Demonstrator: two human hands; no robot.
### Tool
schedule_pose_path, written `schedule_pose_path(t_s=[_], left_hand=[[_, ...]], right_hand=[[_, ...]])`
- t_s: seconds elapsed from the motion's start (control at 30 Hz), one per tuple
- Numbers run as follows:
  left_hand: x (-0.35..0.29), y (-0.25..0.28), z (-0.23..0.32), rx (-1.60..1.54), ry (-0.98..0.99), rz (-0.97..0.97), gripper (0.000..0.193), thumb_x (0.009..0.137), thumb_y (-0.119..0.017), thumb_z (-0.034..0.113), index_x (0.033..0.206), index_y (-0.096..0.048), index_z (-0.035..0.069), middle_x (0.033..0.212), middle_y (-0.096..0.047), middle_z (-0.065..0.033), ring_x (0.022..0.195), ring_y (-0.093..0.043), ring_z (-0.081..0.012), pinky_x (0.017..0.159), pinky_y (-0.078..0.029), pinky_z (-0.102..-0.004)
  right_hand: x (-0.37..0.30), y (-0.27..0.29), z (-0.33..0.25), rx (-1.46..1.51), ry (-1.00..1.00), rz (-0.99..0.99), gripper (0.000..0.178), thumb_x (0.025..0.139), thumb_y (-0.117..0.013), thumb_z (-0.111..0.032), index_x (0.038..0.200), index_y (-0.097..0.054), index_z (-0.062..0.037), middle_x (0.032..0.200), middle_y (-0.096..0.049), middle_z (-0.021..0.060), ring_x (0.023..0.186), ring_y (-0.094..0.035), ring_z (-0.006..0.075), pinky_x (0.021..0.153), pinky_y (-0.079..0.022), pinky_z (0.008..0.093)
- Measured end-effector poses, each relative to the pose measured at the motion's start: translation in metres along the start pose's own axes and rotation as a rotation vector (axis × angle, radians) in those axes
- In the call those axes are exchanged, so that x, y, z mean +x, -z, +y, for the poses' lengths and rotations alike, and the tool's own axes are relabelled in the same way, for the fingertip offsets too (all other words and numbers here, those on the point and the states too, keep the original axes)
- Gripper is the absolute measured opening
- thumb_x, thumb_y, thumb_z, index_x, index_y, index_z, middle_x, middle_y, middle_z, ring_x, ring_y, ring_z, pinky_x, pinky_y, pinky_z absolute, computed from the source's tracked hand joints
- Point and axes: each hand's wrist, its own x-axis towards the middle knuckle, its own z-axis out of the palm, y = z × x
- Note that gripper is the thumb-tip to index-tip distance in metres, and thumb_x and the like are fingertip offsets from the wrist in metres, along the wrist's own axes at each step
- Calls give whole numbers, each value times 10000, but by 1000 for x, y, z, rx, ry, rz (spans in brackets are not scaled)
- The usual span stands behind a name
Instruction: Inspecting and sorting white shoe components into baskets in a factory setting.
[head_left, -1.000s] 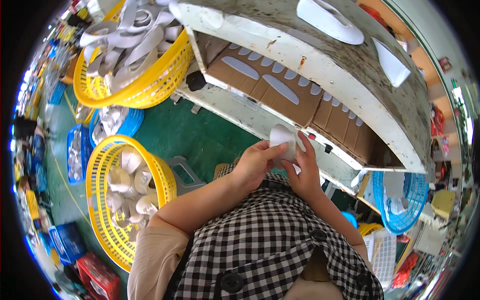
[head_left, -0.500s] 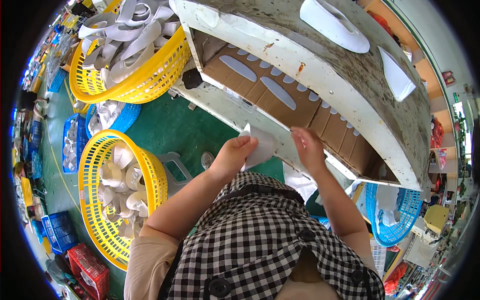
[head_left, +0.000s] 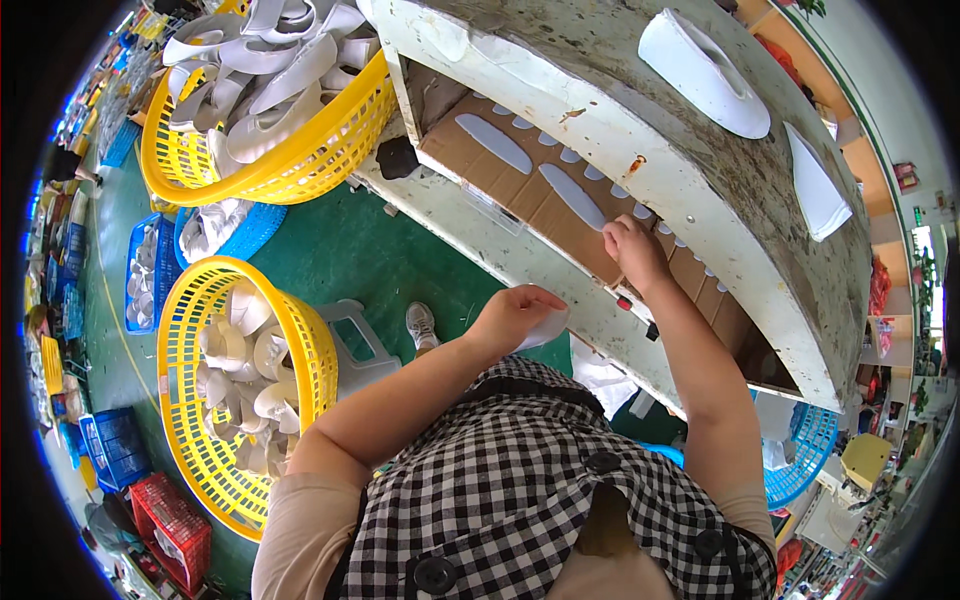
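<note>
In front of my apron, my left hand (head_left: 508, 318) is closed around a pale, curved shoe upper (head_left: 546, 330), most of it hidden behind the fingers. My right hand (head_left: 637, 252) reaches into the low shelf of the worn white bench, fingertips pinched at the near end of a flat white insole (head_left: 570, 194). That insole lies on brown cardboard (head_left: 545, 222). Beside it, farther left, rests a second white insole (head_left: 494, 143). Several more white rounded tips show along the shelf's back, under the bench top.
On the stained bench top (head_left: 600, 60) lie a white shoe (head_left: 705, 75) and a folded white piece (head_left: 818, 185). Yellow baskets (head_left: 325, 350) of pale shoe uppers stand at the left, near a grey stool (head_left: 358, 345). A blue basket (head_left: 808, 455) is at the right.
My right hand has moved from beside the left hand up and into the shelf, onto the insole. The left hand has lowered slightly and turned with the shoe upper.
</note>
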Motion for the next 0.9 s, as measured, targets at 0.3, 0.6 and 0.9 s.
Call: schedule_pose_path(t_s=[0.3,0.6,0.9], left_hand=[[52,-35,9,-441,313,-7,349,865,-520,331,960,-591,4,899,-597,-102,770,-583,-178,669,-477,-308],[43,-31,16,-304,328,90,219,795,-544,209,847,-583,-1,839,-584,-123,715,-571,-223,625,-464,-330],[0,-15,27,-143,347,-33,204,793,-549,238,750,-596,43,774,-567,-59,686,-531,-146,590,-411,-254]], right_hand=[[-39,49,-69,-61,-70,-120,91,811,-511,-157,799,-526,-68,810,-528,106,761,-565,274,620,-480,372],[-64,12,-55,1284,-893,-52,407,858,-518,-398,1046,-565,-40,937,-603,59,821,-580,139,708,-463,300],[-38,-13,-61,1556,-839,-547,356,788,-618,-384,936,-592,-61,852,-604,19,760,-571,108,698,-447,252]])
